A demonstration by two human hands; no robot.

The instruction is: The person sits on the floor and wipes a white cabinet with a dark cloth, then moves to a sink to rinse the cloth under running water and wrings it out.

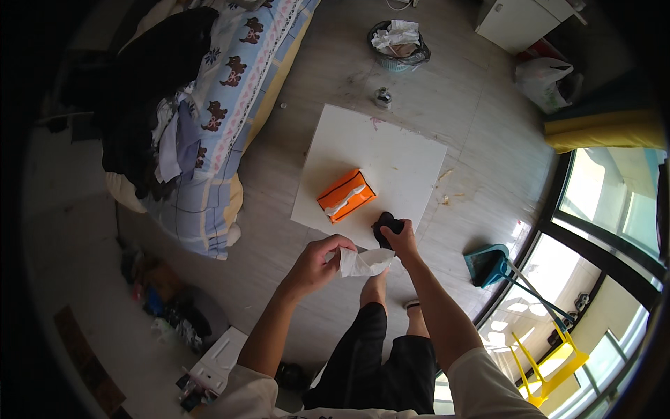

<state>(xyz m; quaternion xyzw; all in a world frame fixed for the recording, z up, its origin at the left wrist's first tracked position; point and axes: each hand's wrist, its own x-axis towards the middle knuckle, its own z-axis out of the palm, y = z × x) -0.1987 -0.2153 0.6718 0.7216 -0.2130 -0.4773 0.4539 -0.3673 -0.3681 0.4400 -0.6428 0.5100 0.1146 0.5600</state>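
My left hand [318,263] pinches a crumpled white tissue [361,263] between thumb and fingers. The tissue stretches right, close to my right wrist. My right hand [401,238] grips a dark object [383,225], probably a black shoe, at the near edge of the white tabletop [400,152]. Whether that object is worn on my foot is hidden by the tissue. My left leg [372,288] reaches up to just below the tissue. An orange tissue pack [347,196] lies left of my right hand, a white tissue sticking out of its slit.
A bed [225,131] with dark clothes runs along the left. Beyond the table stand a glass bottle [383,98] and a lined wastebasket [396,64] of crumpled paper. To the right are a teal dustpan [487,266], a glass door frame [591,246] and a yellow chair [555,366].
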